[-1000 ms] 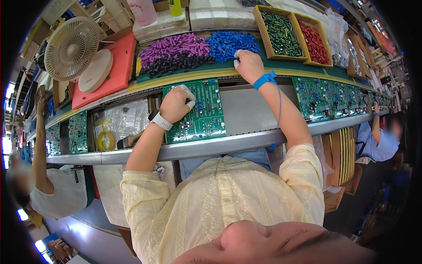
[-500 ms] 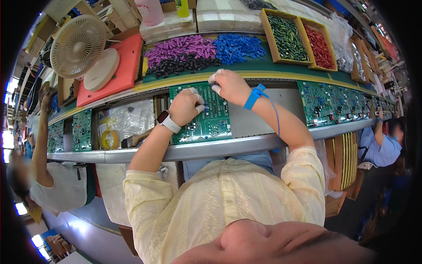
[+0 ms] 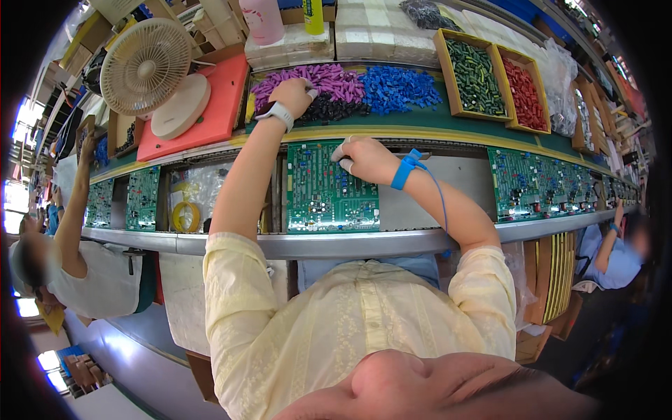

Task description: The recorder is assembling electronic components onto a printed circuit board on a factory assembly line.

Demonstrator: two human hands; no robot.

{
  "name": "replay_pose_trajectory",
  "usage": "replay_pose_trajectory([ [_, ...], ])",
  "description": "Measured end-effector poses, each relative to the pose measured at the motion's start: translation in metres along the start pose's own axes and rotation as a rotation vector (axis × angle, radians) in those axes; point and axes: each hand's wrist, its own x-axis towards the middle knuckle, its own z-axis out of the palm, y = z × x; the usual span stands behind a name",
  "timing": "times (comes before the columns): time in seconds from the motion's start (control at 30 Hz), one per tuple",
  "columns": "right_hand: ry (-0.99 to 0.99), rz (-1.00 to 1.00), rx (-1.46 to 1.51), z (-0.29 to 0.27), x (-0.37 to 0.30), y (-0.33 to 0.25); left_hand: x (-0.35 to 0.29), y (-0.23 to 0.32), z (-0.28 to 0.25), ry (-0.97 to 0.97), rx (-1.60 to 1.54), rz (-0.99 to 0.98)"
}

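My left hand [image 3: 292, 98] reaches over the conveyor to the loose parts, its fingers curled down where the purple capacitor-like parts [image 3: 329, 73] meet the black ones [image 3: 337, 110]. Whatever lies between those fingertips is hidden. Over the upper right part of a green circuit board [image 3: 329, 199] hovers my right hand [image 3: 369, 159], its white-capped fingers bent together at the board's components. Anything in its pinch is too small to make out. A blue wrist strap [image 3: 404, 172] with a cord circles my right wrist, and a pale watch band [image 3: 282, 114] my left.
Blue parts [image 3: 399, 89] lie beside the purple ones. Cardboard boxes hold green parts [image 3: 472, 77] and red parts [image 3: 523, 91]. A fan [image 3: 145, 66] stands at the left. More boards [image 3: 542, 180] line the conveyor; co-workers sit on both sides.
My left hand has left the board and moved up and away to the purple and black parts. My right hand has stayed at the board, now slightly lower. The whole view has shifted a little.
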Motion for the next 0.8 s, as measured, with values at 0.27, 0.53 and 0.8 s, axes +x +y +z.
replay_pose_trajectory([
  [0.27,-0.084,0.001,0.013,0.007,0.005,0.008,0.024,0.000,0.009,-0.150,0.101,-0.039],
  [0.53,-0.074,-0.032,-0.085,0.012,0.005,0.012,-0.041,0.016,-0.021,0.054,-0.262,0.086],
  [0.8,-0.090,-0.048,-0.117,0.009,0.006,0.009,-0.151,0.025,-0.029,-0.128,-0.331,0.270],
])
